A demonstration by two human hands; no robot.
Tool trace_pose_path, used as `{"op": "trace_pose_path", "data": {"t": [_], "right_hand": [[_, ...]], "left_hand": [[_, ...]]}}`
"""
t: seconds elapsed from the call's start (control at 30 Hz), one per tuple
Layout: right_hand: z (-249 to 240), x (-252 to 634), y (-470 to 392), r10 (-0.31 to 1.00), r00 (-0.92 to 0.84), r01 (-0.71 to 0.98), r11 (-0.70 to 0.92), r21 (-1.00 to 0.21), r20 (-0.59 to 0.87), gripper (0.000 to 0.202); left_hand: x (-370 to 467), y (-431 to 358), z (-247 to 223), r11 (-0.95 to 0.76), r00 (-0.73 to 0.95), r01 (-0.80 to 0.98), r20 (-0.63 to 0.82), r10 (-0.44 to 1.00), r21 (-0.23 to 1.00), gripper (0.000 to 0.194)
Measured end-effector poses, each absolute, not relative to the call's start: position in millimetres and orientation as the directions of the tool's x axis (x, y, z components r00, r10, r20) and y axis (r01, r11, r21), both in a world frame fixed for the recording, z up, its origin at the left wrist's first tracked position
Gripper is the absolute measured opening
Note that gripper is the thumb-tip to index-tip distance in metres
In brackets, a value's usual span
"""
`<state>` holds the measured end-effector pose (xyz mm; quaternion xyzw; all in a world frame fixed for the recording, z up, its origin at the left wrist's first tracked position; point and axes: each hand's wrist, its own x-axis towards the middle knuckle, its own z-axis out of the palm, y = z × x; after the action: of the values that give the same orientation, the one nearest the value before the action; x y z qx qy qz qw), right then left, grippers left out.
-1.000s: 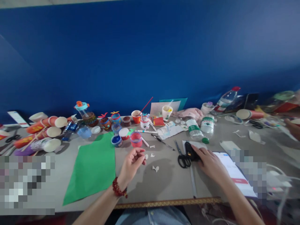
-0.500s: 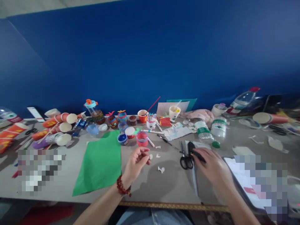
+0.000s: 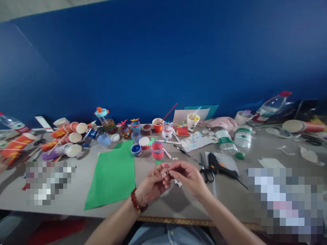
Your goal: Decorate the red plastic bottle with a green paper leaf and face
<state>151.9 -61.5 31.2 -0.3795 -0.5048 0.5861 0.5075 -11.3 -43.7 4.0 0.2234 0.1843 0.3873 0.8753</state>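
A small white paper disc with a dark spot (image 3: 165,173) is pinched between the fingertips of my left hand (image 3: 152,183). Pressed close against its right side are the closed fingers of my right hand (image 3: 189,177); whatever they hold is too small to make out. Just behind my hands stands a pink-red cup (image 3: 157,151) with a purple rim, something green below it. White paper scraps (image 3: 178,183) lie partly hidden beside my right hand. To the right are black-handled scissors (image 3: 206,174) and a black glue gun (image 3: 215,165), lying on the table.
Green paper (image 3: 116,177) lies to the left. Paint pots (image 3: 136,150), a white cup of pens (image 3: 167,132) and a red cup with a stick (image 3: 157,126) stand behind. Plastic bottles (image 3: 226,142) lie at right. Another person's hand (image 3: 3,163) shows at far left.
My right hand has let go of the glue gun and moved left to meet my left hand at the paper disc. Another person's hand has appeared at the far left.
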Motion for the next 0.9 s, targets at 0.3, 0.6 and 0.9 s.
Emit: {"op": "trace_pose_path", "data": {"t": [0.3, 0.6, 0.9], "right_hand": [[34.2, 170.3, -65.3, 0.782, -0.218, 0.411, 0.616, -0.672, 0.584, 0.007], [23.4, 180.2, -65.6, 0.508, -0.554, 0.603, 0.791, -0.104, 0.660, 0.023], [19.1, 176.1, -63.6, 0.563, -0.486, 0.568, 0.785, -0.248, 0.668, 0.014]], "left_hand": [[-13.1, -41.1, 14.4, 0.406, 0.562, -0.476, -0.086, 0.823, 0.780, 0.033], [-15.5, -36.6, 32.7, 0.321, 0.459, -0.263, -0.175, 0.871, 0.910, 0.049], [-16.4, -39.6, 23.8, 0.303, 0.458, -0.203, -0.184, 0.870, 0.931, 0.042]]}}
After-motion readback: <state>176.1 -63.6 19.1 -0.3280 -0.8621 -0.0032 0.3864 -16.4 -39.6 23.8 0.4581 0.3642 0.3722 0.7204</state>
